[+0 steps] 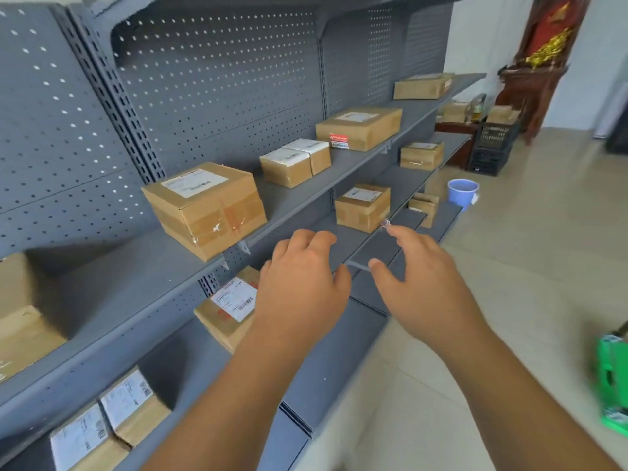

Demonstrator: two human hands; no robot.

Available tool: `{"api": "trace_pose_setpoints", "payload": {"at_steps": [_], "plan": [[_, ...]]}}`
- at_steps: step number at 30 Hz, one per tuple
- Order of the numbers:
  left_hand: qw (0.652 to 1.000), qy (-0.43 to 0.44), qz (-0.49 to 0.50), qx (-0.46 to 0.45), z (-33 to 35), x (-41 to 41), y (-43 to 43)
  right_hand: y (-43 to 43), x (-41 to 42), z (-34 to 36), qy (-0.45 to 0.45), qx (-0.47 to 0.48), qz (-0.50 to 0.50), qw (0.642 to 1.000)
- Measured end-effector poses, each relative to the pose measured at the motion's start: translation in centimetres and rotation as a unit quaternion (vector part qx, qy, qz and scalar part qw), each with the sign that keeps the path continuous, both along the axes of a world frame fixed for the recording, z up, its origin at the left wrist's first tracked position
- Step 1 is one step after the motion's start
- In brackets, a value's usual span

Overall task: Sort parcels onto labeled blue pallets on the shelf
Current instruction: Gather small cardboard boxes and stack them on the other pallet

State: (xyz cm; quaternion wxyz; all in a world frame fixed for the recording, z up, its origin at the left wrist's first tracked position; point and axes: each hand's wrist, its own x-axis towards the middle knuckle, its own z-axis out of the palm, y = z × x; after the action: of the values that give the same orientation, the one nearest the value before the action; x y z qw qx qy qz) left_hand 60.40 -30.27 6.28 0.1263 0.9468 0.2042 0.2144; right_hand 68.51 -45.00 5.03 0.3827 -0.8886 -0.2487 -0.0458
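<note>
— Are the hands carrying anything?

— No. The left hand (302,287) and the right hand (421,283) both hold nothing. The left one's fingers are loosely bent downward; the right one's are spread, thumb out. They hang side by side, apart from each other, in front of the grey steel shelf unit (136,283).

— What lies closest to them?

— A brown cardboard parcel with a white barcode label (224,317) on the middle board, partly hidden behind the left wrist. Whether the hand touches it I cannot tell. Further along the same board stands a small square brown parcel (362,207), close to the front edge, with bare board between it and the hands.

— And the board above?

— A large taped brown box (204,209) sits turned, one corner at the front lip. Beyond it comes a pair of small brown parcels pressed together (295,161), then a broad flat brown box with a red sticker (358,127). Bare grey stretches lie between them.

— Low down?

— Two white-labelled brown parcels (105,423) at the bottom left, touching.

— Floor room?

— The pale tiled floor (509,300) lies open to the right of the shelf. A light blue plastic bucket (463,193) stands by the far end, and a green object (613,365) sits at the right border, too blurred to name.
</note>
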Motion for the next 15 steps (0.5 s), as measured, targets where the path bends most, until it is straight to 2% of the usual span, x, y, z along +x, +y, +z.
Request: {"api": "trace_pose_setpoints", "payload": {"at_steps": [7,15], "plan": [[0.998,-0.02,-0.051,-0.035,-0.7,10.6,4.0,3.5,9.1,0.4,-0.011,-0.039,-0.051,0.998],[0.99,-0.023,-0.127,-0.063,-0.8,21.5,6.7,5.8,18.3,0.2,-0.013,-0.03,-0.111,0.993]]}}
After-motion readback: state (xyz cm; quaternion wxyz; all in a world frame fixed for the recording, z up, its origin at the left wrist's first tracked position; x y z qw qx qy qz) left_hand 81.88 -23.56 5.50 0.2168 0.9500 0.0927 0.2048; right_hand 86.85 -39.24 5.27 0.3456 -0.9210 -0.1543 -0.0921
